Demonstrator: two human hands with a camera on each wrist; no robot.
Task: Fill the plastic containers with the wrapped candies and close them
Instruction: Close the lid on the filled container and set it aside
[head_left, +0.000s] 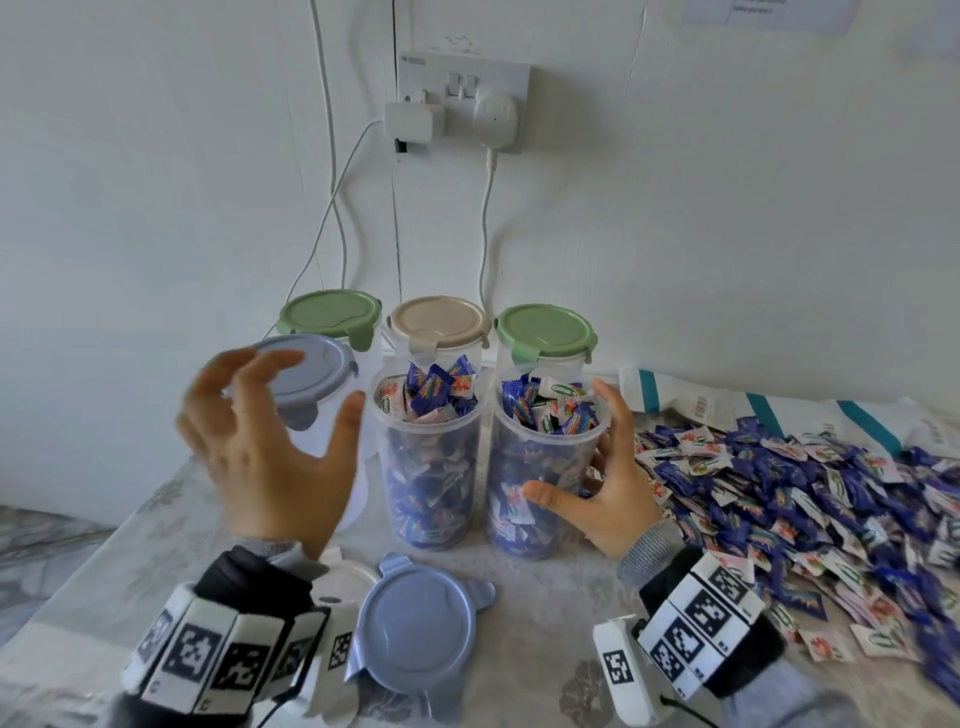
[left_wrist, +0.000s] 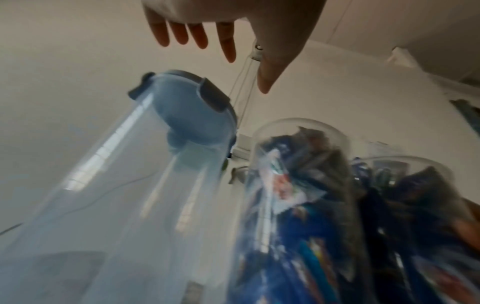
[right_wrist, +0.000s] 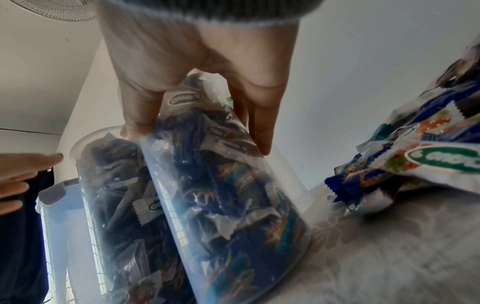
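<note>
A person's right hand (head_left: 605, 483) wraps around the right of two lidless, candy-filled containers (head_left: 543, 462) on a floral tablecloth (head_left: 649, 675), while the left hand (head_left: 270, 452) hovers, fingers spread, beside a blue-lidded container (head_left: 306, 384). A loose blue lid (head_left: 418, 626) lies nearest; wrapped candies (head_left: 810, 509) are heaped at right, and three closed containers (head_left: 439, 325) line the far wall.

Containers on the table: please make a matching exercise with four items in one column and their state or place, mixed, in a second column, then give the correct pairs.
Column one:
1. right filled container
2. middle filled container
3. loose blue lid
4. blue-lidded container

Column two:
A. flat on the table, near edge
B. empty, lid on, under the open left hand
C. full, lidless, untouched
D. full, lidless, right hand around it

Pairs: 1-D, 2-C, 3-A, 4-B
</note>
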